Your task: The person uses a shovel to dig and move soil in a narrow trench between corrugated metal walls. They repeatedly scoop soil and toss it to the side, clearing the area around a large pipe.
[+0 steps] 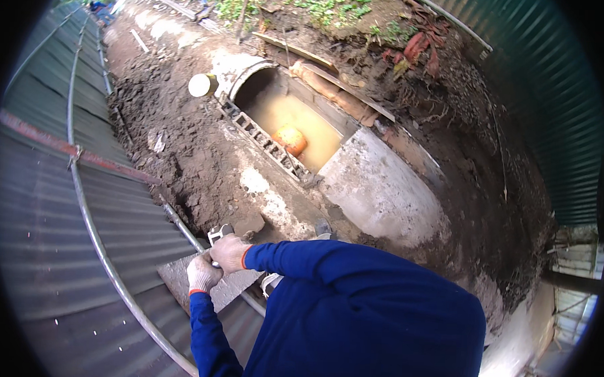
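Note:
My left hand (204, 273) and my right hand (230, 253) wear whitish gloves with orange cuffs and are closed side by side. A short bit of metal shows between them, but what they grip is mostly hidden. Just beyond the right hand is a white-and-dark object (219, 233) whose kind I cannot make out. A flat grey board (174, 275) lies under the hands, across the corrugated metal sheets. A metal pipe (181, 226) runs beneath the hands, partly covered by them.
Ahead, an open pit (291, 115) holds muddy water and an orange round object (290, 141), with hollow blocks (264, 142) along its edge. A concrete slab (385, 185) adjoins it. A pale bucket (201, 85) stands on the soil. Corrugated sheets (48, 206) lie left; bent pipes (88, 214) cross them.

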`<state>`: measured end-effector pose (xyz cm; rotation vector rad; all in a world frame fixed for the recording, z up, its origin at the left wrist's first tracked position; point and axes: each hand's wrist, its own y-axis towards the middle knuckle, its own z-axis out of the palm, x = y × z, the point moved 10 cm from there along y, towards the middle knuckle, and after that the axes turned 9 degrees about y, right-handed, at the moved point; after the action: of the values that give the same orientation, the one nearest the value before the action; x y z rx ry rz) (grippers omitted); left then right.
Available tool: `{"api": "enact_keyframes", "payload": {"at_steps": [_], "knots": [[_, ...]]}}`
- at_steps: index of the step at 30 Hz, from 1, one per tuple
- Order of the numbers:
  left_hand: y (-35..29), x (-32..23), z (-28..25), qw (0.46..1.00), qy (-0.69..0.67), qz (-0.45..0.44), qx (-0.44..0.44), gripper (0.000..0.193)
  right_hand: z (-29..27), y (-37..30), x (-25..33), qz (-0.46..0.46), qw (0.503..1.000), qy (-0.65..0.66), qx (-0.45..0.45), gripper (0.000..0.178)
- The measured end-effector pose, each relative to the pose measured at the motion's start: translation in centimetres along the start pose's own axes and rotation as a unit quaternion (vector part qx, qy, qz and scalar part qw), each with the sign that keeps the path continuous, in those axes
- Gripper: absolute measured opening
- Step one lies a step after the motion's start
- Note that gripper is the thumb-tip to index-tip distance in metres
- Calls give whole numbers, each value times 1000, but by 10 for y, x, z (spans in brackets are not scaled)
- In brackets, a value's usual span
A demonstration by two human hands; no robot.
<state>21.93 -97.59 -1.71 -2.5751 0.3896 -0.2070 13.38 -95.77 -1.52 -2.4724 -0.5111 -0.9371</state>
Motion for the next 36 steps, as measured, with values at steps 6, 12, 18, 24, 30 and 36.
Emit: {"api": "enact_keyframes", "payload": {"at_steps": [6,12,18,24,30,36], "knots": [[8,3,-6,998,-42,19,-38,38,-5,20,0,-66,997,22,-37,25],[6,25,24,1000,-15,-12,4,34,22,22,15,-94,995,-13,-30,22],[13,5,32,999,26,7,32,32,13,9,1,-106,993,7,-48,19],[26,-35,0,998,-58,17,2,38,-28,-7,-29,-121,986,30,-109,19],[42,-64,-22,997,-49,58,1,37,-50,-17,-51,-74,990,28,-118,19],[60,-91,-32,993,-36,116,-2,32,-69,-32,-72,-22,993,44,-108,23]]}}
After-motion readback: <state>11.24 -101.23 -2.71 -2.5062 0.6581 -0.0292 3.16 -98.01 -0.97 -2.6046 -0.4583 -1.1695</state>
